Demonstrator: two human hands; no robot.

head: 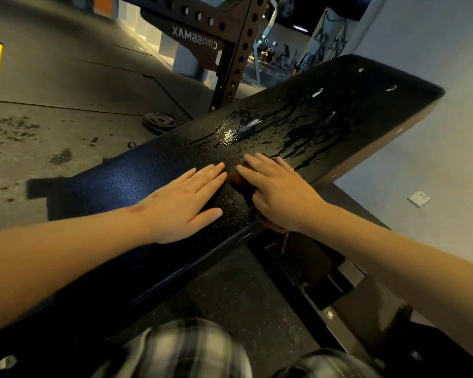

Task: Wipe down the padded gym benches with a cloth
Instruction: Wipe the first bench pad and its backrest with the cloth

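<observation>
Your left hand (pixel 186 199) lies flat on the black padded bench (pixel 366 110), fingers (pixel 210 173) straight and together. Just beside it, your right hand (pixel 279 192) presses a brown cloth (pixel 269 224) onto the pad, its fingers also extended. Wet streaks (pixel 230 135) glisten beyond.

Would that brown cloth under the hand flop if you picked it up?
Probably floppy: the cloth lies squashed under the right hand, threads dangling. Likely damp and heavier, since the bench pad is wet.

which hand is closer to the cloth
Right. The right hand presses flat on the brown cloth; the left hand lies flat on the bench pad just beside it.
</observation>
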